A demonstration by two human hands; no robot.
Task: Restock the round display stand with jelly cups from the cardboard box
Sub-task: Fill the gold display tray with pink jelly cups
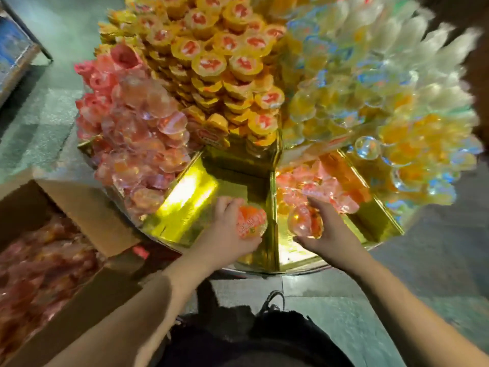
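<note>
The round display stand has gold wedge compartments split by a gold divider. My left hand grips an orange-red jelly cup over the near-empty wedge left of the divider. My right hand holds a clear pinkish jelly cup over the wedge to the right, where several red jelly cups lie. The open cardboard box at lower left holds many red cups.
Pink cups fill the left wedge, yellow-lidded cups are stacked at centre, and clear yellow and white cups fill the right side. The floor is grey tile. My dark clothing and a shoe show below.
</note>
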